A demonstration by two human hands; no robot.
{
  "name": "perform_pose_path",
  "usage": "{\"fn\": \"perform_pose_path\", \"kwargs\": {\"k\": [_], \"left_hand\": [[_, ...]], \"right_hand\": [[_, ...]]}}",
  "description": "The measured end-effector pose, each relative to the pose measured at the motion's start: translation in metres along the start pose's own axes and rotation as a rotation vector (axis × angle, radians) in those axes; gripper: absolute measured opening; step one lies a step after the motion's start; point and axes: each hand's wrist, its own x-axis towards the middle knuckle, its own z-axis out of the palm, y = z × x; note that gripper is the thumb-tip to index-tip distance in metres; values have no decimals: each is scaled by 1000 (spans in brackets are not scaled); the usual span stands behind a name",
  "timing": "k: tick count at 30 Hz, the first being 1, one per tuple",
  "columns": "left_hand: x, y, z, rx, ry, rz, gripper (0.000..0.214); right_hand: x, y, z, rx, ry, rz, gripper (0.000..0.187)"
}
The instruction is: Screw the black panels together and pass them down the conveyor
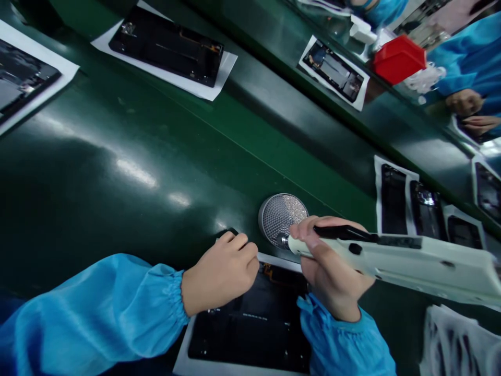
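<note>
My right hand (332,266) is wrapped round a pale electric screwdriver (415,261) with a black lever. The screwdriver's tip points down into a round metal dish (279,216) with a dimpled inside. My left hand (225,271) is closed, its fingers curled over a small dark thing that peeks out behind the knuckles and is mostly hidden. Below both hands lies a black tablet-like device housing (250,334) on a white sheet, partly covered by the hands and sleeves.
Another black housing (168,47) rests on white paper at the upper left. More devices on sheets (393,198) line the right side, near a stack of white wrappers (454,339). Across the bench, a co-worker in blue sleeves (475,57) sits near a red bin (399,58).
</note>
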Motion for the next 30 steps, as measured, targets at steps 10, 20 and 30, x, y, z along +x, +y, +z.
{"fn": "perform_pose_path", "kwargs": {"k": [10, 20, 30], "left_hand": [[5, 0, 15, -127, -15, 40, 25], [11, -2, 16, -130, -100, 59, 17], [11, 1, 25, -74, -12, 51, 17]], "right_hand": [[0, -18, -5, 58, 33, -50, 25], [-24, -39, -27, 25, -10, 19, 46], [-22, -35, -22, 66, 65, 48, 33]]}}
